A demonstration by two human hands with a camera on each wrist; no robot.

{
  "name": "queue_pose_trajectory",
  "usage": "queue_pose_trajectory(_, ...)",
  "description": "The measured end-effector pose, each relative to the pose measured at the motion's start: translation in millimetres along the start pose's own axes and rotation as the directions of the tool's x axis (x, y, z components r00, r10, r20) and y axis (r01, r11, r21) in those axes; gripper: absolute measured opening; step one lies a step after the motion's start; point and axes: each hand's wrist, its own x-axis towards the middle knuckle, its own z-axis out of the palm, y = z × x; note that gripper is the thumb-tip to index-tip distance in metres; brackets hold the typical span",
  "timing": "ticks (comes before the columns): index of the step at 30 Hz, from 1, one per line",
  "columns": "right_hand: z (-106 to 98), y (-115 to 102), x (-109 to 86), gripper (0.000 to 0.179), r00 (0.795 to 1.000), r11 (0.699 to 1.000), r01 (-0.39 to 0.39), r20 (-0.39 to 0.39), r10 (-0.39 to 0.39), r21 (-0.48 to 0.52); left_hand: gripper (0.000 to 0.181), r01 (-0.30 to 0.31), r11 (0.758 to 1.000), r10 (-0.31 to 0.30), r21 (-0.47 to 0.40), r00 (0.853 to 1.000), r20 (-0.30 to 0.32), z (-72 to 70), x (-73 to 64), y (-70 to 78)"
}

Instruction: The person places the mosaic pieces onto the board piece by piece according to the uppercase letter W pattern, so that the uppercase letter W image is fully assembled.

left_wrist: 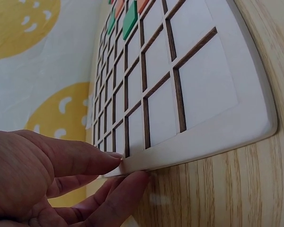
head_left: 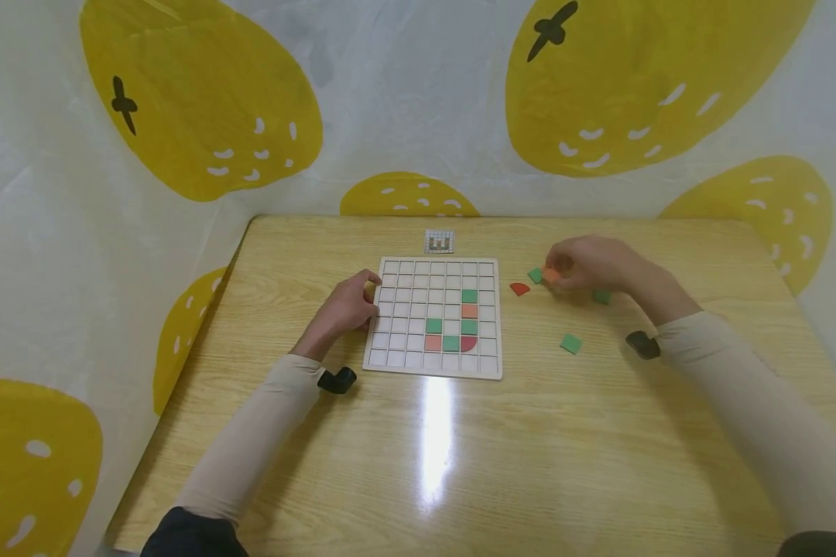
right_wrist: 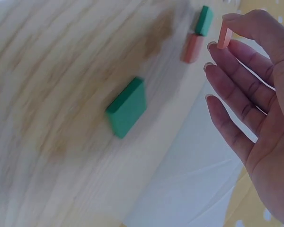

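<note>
A white square grid board [head_left: 397, 359] with wooden dividers lies on the table. Several green and orange tiles and one crimson rounded piece [head_left: 468, 343] fill some of its cells. At the board's left edge, my left hand [head_left: 351, 302] grips the rim, thumb [left_wrist: 85, 158] on top and fingers against the side. Right of the board, my right hand [head_left: 588, 263] pinches a thin orange tile [right_wrist: 225, 36] between thumb and index finger, the other fingers spread. Close to it on the table lie a green tile [head_left: 535, 275] and a red quarter-round piece [head_left: 519, 288].
Two more green tiles [head_left: 570, 344] [head_left: 601, 296] lie on the table near the right forearm. Behind the board rests a small patterned card [head_left: 440, 241]. A white cloth with yellow fruit shapes [head_left: 418, 100] hangs along the table's back and left sides.
</note>
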Motion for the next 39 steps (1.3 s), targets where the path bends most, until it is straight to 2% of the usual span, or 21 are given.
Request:
queue_pose_trajectory(7,-3,-15,6.4,0.016,0.995,0.996,0.094,-0.017,-0.094,-0.011,0.053,0.004,1.0,-0.004,-0.009,1.0,0.012,-0.9,-1.4,0.6)
queue_pose_trajectory(14,1,-29,18.1,0.016,0.992,0.991,0.127,0.004,-0.126,-0.032,0.053,0.003,1.0,-0.003,-0.012,1.0,0.012,-0.6,-0.9,-0.1)
queue_pose_trajectory(21,5,-46,28.4,0.012,0.989,0.989,0.148,0.018,-0.148,-0.008,0.054,0.014,1.0,-0.014,-0.017,1.0,0.006,-0.6,0.3,-0.4)
queue_pose_trajectory(33,15,-73,47.6,0.018,0.974,0.975,0.222,0.05,-0.222,0.01,0.055,0.021,1.0,-0.021,-0.022,1.0,0.009,-0.2,0.8,-1.5)
queue_pose_trajectory(39,19,-86,56.7,0.016,0.96,0.961,0.275,0.049,-0.275,0.018,0.055,0.034,0.999,-0.033,-0.031,0.999,0.009,-1.0,0.3,0.0)
